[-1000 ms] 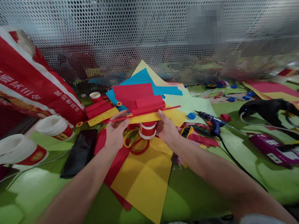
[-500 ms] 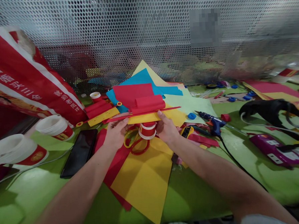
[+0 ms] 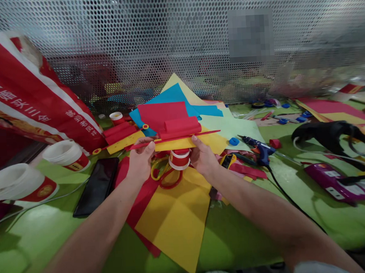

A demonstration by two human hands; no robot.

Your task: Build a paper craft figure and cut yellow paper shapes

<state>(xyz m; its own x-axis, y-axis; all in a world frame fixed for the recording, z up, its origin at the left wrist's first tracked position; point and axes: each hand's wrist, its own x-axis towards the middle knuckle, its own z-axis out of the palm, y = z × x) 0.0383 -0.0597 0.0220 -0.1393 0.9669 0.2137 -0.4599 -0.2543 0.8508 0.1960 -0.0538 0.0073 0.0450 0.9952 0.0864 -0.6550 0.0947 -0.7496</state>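
In the middle of the view, my left hand [image 3: 141,159] pinches the left end of a folded yellow paper strip [image 3: 174,144]. My right hand [image 3: 204,156] pinches its right end, thumb on top. A thin red strip [image 3: 208,132] runs along the far edge of the yellow paper, its ends sticking out past both hands. Just beyond it is a curled red paper piece [image 3: 182,126]; whether it is joined on, I cannot tell. Below the strip, between my hands, shows a red and white paper cup [image 3: 179,161], its upper part hidden. Scissors [image 3: 171,182] with yellow and red handles lie beside it.
Yellow paper [image 3: 177,222] covers the near middle. A phone [image 3: 96,188] and white paper cups [image 3: 64,153] stand left, by a red bag [image 3: 36,91]. A blue glue gun [image 3: 263,150], purple power strip [image 3: 334,181] and cords are right. A perforated metal screen [image 3: 177,39] stands behind.
Both hands and the yellow strip have shifted very slightly to the left, keeping the same hold. Everything else lies as before.
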